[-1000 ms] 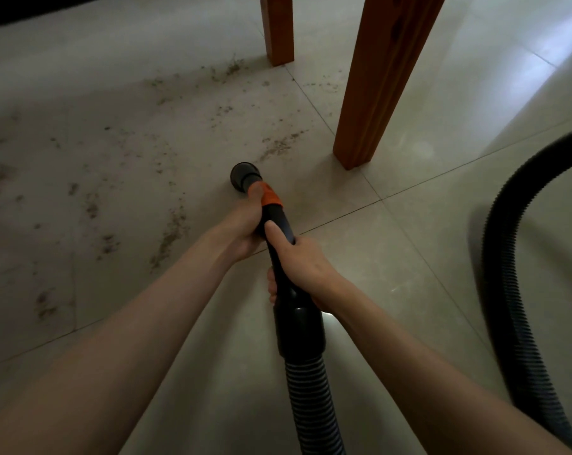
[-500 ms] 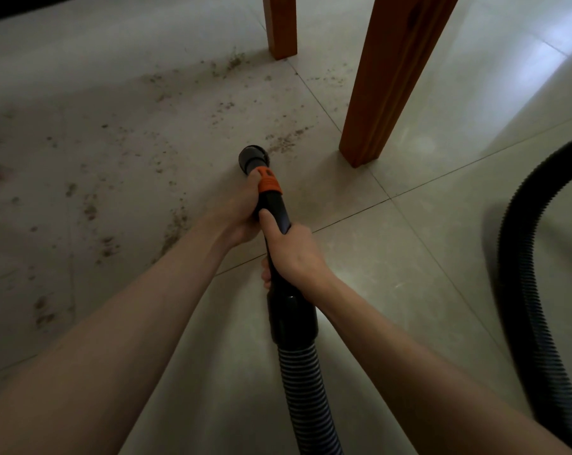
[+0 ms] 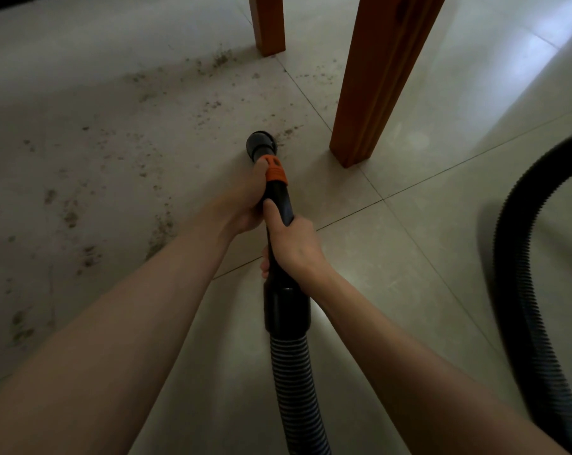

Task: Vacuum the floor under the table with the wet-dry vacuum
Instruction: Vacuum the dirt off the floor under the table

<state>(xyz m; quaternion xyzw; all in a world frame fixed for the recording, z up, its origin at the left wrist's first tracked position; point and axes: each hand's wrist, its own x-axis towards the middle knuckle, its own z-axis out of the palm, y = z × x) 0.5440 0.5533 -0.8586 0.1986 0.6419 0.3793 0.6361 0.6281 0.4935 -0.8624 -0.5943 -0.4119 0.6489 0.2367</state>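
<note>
I had both hands on the vacuum wand [image 3: 279, 205]: the left hand [image 3: 245, 205] wrapped round it just behind the orange collar [image 3: 275, 170], the right hand [image 3: 291, 247] curled round the black tube further back, thumb laid along the top. The nozzle [image 3: 260, 146] sat low at the tiled floor [image 3: 409, 257], its mouth at the near edge of a small streak of dirt [image 3: 287, 133] just beside the nearer table leg [image 3: 376, 80]. The ribbed hose [image 3: 294, 382] ran back toward me, and another loop of it [image 3: 521, 290] curved over the floor on my right.

Most of the dirt lay untouched, I judged: scattered specks and smudges to the left, and a dark clump [image 3: 220, 59] by the farther leg [image 3: 267, 24]. To do this pass well, I reckoned the nozzle should stay close to the tile and travel slowly through the streak, then round the foot of the nearer leg without knocking it. After that, overlapping strokes leftward in 1 direction would suit, with the hose kept slack behind.
</note>
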